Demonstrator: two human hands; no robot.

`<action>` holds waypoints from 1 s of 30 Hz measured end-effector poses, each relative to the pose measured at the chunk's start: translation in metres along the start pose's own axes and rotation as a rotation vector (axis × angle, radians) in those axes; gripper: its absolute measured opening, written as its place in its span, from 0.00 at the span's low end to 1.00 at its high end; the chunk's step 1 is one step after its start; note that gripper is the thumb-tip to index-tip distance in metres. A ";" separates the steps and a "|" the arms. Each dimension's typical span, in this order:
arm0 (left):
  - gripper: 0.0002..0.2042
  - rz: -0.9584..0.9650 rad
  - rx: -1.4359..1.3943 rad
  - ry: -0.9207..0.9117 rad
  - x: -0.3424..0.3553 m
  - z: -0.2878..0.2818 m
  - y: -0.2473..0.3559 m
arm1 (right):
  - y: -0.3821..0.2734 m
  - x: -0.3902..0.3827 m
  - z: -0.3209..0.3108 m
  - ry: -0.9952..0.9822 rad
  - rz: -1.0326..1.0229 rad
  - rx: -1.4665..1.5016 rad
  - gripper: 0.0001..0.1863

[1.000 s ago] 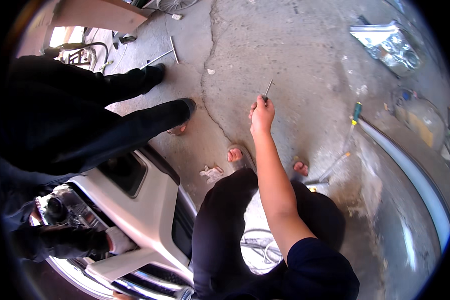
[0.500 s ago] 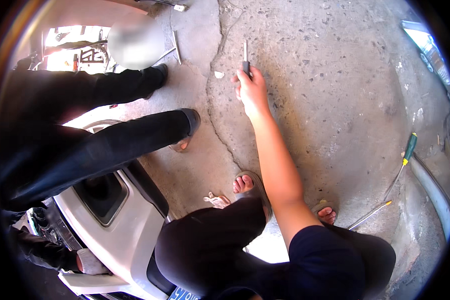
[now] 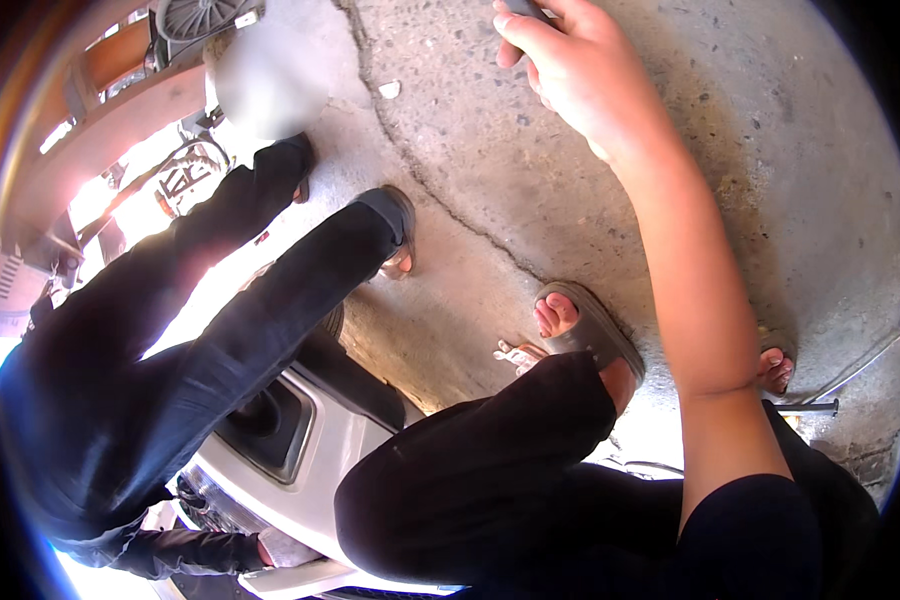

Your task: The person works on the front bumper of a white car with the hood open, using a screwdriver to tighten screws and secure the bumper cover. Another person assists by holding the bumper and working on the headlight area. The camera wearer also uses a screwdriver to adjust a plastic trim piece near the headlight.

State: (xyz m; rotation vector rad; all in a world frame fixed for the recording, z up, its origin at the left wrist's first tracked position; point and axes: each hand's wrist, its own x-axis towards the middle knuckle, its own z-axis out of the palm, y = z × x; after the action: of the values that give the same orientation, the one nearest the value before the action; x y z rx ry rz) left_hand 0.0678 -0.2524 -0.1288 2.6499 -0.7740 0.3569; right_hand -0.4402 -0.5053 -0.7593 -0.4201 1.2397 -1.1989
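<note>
At the top edge, my right hand (image 3: pixel 585 75) reaches out over the concrete floor. Its fingers are closed round the dark handle of a screwdriver (image 3: pixel 528 10), whose shaft lies beyond the picture. My left hand is not in view. I am squatting, and my sandalled left foot (image 3: pixel 560 315) is on the floor below that outstretched forearm. Close by the sandal lies a crumpled pale cloth or glove (image 3: pixel 520 354).
To the left a co-worker in dark trousers (image 3: pixel 300 280) stands over a white car bumper (image 3: pixel 315 500), with a gloved hand (image 3: pixel 288 550) at its lower edge. A dark rod-like tool (image 3: pixel 810 407) lies beside my right foot (image 3: pixel 776 370). A crack runs across the floor.
My view has shifted. My right hand, still round the screwdriver, is now at the top edge, and the tool's shaft has left the picture. The green-handled screwdriver no longer shows.
</note>
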 end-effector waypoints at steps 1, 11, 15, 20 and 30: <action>0.14 0.007 0.010 -0.008 0.002 0.008 0.006 | 0.006 0.001 -0.003 0.021 -0.021 0.049 0.11; 0.14 -0.096 0.032 -0.176 0.030 0.095 -0.055 | -0.056 0.019 0.033 -0.017 -0.066 0.124 0.12; 0.15 -0.165 0.131 -0.308 0.034 0.108 -0.090 | -0.198 -0.015 0.070 0.024 -0.003 0.214 0.09; 0.15 -0.174 0.317 -0.592 0.039 0.095 -0.066 | -0.396 -0.071 0.114 0.047 0.028 0.045 0.08; 0.15 -0.335 0.387 -1.186 -0.026 0.016 0.159 | -0.705 -0.113 0.134 0.186 0.183 -0.555 0.16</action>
State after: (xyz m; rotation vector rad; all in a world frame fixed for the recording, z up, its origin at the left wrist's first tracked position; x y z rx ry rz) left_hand -0.0402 -0.3715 -0.1098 3.1274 -0.5177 -1.3849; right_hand -0.6337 -0.7237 -0.0938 -0.5941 1.7374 -0.7374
